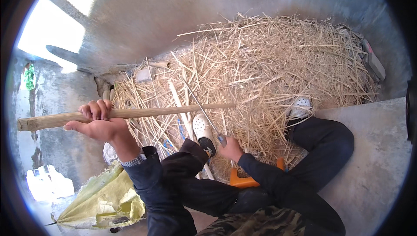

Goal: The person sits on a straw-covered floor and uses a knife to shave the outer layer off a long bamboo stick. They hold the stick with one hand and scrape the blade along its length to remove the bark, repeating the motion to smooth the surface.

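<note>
My left hand (pixel 96 122) is wrapped round a long pale wooden stick (pixel 160 111), near its thicker left end. The stick lies almost level across the view and narrows toward its right end, above the shavings. In my right hand (pixel 231 148) is the grey handle of a long, narrow metal-bladed tool (pixel 204 111); I cannot tell whether it is a knife or a file. Its blade points up and to the left, crossing the line of the stick. Whether blade and stick touch does not show.
A broad heap of straw-like wood shavings (pixel 269 58) covers the floor along the wall. My feet wear pale clogs (pixel 200 126). An orange plastic piece (pixel 241 181) lies by my right forearm. A torn yellowish sack (pixel 102 201) is at lower left. A concrete ledge (pixel 369 144) is at right.
</note>
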Demonstrator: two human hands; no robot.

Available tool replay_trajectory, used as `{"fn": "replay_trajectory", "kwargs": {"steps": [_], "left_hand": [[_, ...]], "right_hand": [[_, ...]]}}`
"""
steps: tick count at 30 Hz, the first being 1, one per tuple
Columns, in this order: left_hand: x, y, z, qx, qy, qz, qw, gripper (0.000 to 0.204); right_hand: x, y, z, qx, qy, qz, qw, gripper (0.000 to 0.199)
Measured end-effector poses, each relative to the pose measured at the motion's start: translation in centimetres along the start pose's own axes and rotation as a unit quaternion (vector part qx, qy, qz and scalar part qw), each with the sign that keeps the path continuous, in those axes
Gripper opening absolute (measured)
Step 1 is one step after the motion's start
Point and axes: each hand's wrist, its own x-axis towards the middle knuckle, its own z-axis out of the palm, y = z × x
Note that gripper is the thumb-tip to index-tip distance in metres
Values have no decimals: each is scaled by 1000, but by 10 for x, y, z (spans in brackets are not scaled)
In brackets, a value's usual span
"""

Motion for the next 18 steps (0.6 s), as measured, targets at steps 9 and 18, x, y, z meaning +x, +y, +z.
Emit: {"fn": "replay_trajectory", "kwargs": {"steps": [9,18], "left_hand": [[-14,8,-3,6,-18,3,1000,62],[-9,4,-11,30,-2,15,999,62]], "right_hand": [[-7,-52,-18,10,0,23,1000,23],[-24,-123,-34,-20,-84,-54,995,22]]}}
